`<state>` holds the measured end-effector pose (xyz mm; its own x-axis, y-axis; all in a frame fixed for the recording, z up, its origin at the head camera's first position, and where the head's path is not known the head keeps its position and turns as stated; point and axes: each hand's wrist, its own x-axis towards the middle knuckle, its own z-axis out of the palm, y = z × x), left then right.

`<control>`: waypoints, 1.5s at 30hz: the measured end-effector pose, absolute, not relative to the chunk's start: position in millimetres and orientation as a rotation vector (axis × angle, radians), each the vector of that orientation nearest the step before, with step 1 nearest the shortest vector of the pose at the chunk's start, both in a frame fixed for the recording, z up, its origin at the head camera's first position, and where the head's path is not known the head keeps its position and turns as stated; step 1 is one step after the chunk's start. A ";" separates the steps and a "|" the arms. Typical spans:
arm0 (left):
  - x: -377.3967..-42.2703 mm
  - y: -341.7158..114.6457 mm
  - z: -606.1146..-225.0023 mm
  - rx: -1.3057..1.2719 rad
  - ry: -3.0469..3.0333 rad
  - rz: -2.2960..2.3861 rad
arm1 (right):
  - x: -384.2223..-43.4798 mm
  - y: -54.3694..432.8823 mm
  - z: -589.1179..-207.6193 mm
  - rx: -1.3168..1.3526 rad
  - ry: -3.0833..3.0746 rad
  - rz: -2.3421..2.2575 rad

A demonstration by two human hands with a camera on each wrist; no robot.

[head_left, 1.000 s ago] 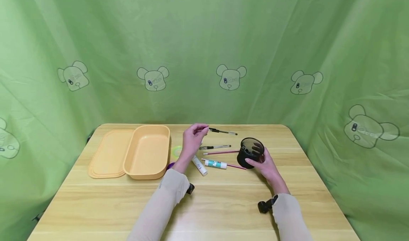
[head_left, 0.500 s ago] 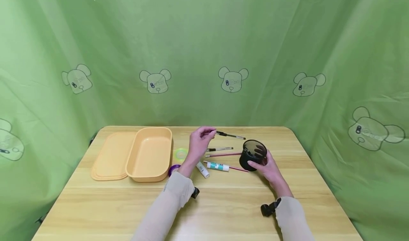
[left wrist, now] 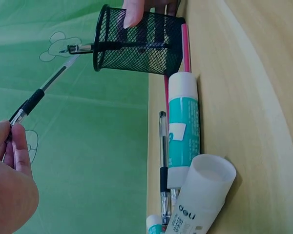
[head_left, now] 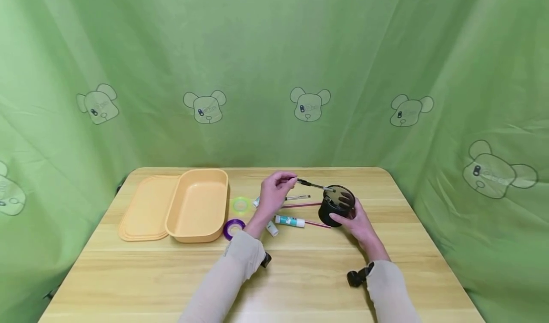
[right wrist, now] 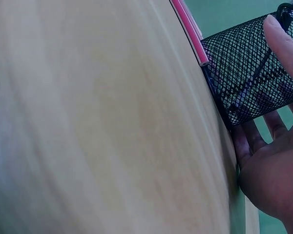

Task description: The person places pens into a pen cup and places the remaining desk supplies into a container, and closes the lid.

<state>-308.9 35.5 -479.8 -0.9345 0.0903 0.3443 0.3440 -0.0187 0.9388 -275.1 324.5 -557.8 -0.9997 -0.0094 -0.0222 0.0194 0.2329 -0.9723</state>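
My left hand (head_left: pixel 274 192) pinches a pen (left wrist: pixel 33 101) with a black grip near one end. The pen slants toward the black mesh pen holder (head_left: pixel 329 214), its far end at the holder's opening. My right hand (head_left: pixel 359 224) grips the holder, thumb on the near side and fingers around the far side. The holder stands upright on the table. Inside it leans another pen (left wrist: pixel 105 47), whose tip sticks out past the rim. A teal and white glue stick (head_left: pixel 289 220) lies left of the holder, beside two red pencils (head_left: pixel 303 204), and a second pen (head_left: pixel 299 197) lies behind.
A white tube marked deli (left wrist: pixel 198 200) lies partly behind my left wrist. Farther left are a yellow-green tape roll (head_left: pixel 241 205) and a purple tape roll (head_left: pixel 233 228). An orange box (head_left: pixel 169 218) stands at the left, with its lid (head_left: pixel 143 211) beside it.
My left hand has moved right with the pen and brought its far end down to the holder's opening. The right hand keeps its grip on the holder in the same spot.
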 end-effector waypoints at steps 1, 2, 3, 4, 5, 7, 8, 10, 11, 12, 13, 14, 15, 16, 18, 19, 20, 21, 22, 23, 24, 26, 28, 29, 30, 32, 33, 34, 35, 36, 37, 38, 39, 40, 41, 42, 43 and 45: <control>-308.7 36.5 -480.3 -0.470 -2.067 -2.067 | -275.4 324.2 -557.6 0.016 2.445 -1.934; -308.4 37.3 -480.6 -0.471 -2.075 -2.065 | -275.4 323.9 -557.1 0.021 2.445 -1.932; -307.8 38.1 -480.9 -0.472 -2.083 -2.066 | -275.4 323.7 -556.7 0.021 2.444 -1.928; -307.4 39.2 -481.3 -0.474 -2.091 -2.065 | -275.4 323.4 -556.3 0.021 2.440 -1.930; -307.1 40.3 -481.8 -0.475 -2.098 -2.068 | -275.4 323.3 -556.0 0.022 2.440 -1.929; -306.4 42.8 -482.5 -0.482 -2.112 -2.067 | -275.4 323.2 -555.8 0.016 2.441 -1.934; -306.3 44.2 -482.8 -0.487 -2.117 -2.064 | -275.5 323.2 -555.8 0.014 2.443 -1.935; -306.3 47.1 -484.0 -0.505 -2.121 -2.051 | -275.8 323.3 -556.2 0.007 2.447 -1.942; -306.3 48.6 -485.0 -0.517 -2.120 -2.045 | -275.8 323.4 -556.5 0.006 2.450 -1.945; -305.9 49.9 -485.7 -0.528 -2.123 -2.031 | -275.8 323.3 -556.8 0.008 2.453 -1.946; -305.5 51.1 -486.7 -0.538 -2.125 -2.022 | -275.8 323.4 -557.2 0.011 2.455 -1.944; -305.0 52.3 -488.0 -0.546 -2.126 -2.013 | -275.5 323.3 -557.5 0.012 2.455 -1.947; -304.6 53.5 -489.5 -0.551 -2.129 -2.003 | -275.4 323.5 -557.8 0.012 2.456 -1.945; -303.9 54.5 -490.8 -0.555 -2.132 -1.990 | -275.2 323.3 -558.2 0.018 2.454 -1.947; -302.6 56.8 -492.9 -0.561 -2.139 -1.981 | -274.8 323.8 -559.0 0.018 2.462 -1.939; -302.1 58.0 -493.8 -0.566 -2.144 -1.978 | -274.7 324.0 -559.2 0.012 2.464 -1.940; -302.1 59.5 -494.8 -0.568 -2.150 -1.972 | -274.8 324.2 -559.3 0.007 2.466 -1.944; -301.7 60.8 -495.2 -0.573 -2.160 -1.970 | -274.8 324.5 -559.3 0.003 2.472 -1.942; -301.3 62.2 -495.4 -0.579 -2.174 -1.967 | -274.9 324.5 -559.3 0.004 2.477 -1.943; -301.1 63.6 -495.6 -0.583 -2.189 -1.964 | -275.0 324.7 -559.2 -0.001 2.482 -1.939; -300.9 64.9 -495.7 -0.586 -2.203 -1.961 | -275.2 324.7 -559.0 0.000 2.485 -1.939; -300.7 67.3 -496.1 -0.581 -2.231 -1.945 | -275.3 324.6 -558.8 0.002 2.484 -1.938; -300.7 69.2 -496.2 -0.576 -2.246 -1.942 | -275.4 323.9 -558.6 0.005 2.478 -1.938; -301.0 70.3 -496.6 -0.574 -2.248 -1.941 | -275.1 323.5 -558.3 0.003 2.472 -1.941; -301.3 71.4 -496.9 -0.572 -2.248 -1.941 | -274.8 323.1 -557.9 0.006 2.466 -1.949; -301.8 74.2 -498.0 -0.579 -2.243 -1.947 | -274.1 322.9 -556.3 0.006 2.461 -1.952; -301.8 75.4 -498.5 -0.586 -2.243 -1.949 | -274.0 323.2 -555.8 0.010 2.462 -1.948; -302.1 76.7 -499.2 -0.594 -2.243 -1.950 | -273.8 323.4 -555.5 0.012 2.465 -1.944; -302.2 78.0 -499.7 -0.602 -2.246 -1.949 | -273.7 323.8 -555.3 0.012 2.470 -1.939; -302.1 78.9 -499.9 -0.609 -2.247 -1.951 | -273.8 323.9 -555.4 0.016 2.473 -1.938; -302.0 79.5 -500.3 -0.615 -2.248 -1.955 | -274.1 324.0 -555.7 0.017 2.476 -1.932; -301.8 79.7 -500.7 -0.619 -2.252 -1.956 | -274.2 324.2 -556.6 0.015 2.480 -1.928; -301.7 80.0 -501.0 -0.621 -2.254 -1.957 | -274.6 324.1 -557.7 0.014 2.482 -1.923; -301.7 80.3 -501.3 -0.622 -2.254 -1.961 | -274.7 323.8 -558.2 0.011 2.481 -1.922; -301.5 80.5 -501.4 -0.627 -2.255 -1.962 | -274.8 323.7 -558.7 0.010 2.478 -1.925; -301.5 80.6 -501.3 -0.632 -2.255 -1.963 | -275.1 323.7 -559.1 0.004 2.475 -1.928; -301.5 81.0 -501.0 -0.638 -2.252 -1.964 | -275.1 323.6 -559.1 0.000 2.474 -1.932; -301.7 82.0 -500.2 -0.658 -2.248 -1.959 | -275.1 323.4 -558.4 -0.005 2.467 -1.947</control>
<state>-301.7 82.0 -500.2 -0.9033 0.2603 0.3409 0.3733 0.0855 0.9238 -275.1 323.4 -558.4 -1.0000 -0.0016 0.0027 -0.0030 0.2321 -0.9727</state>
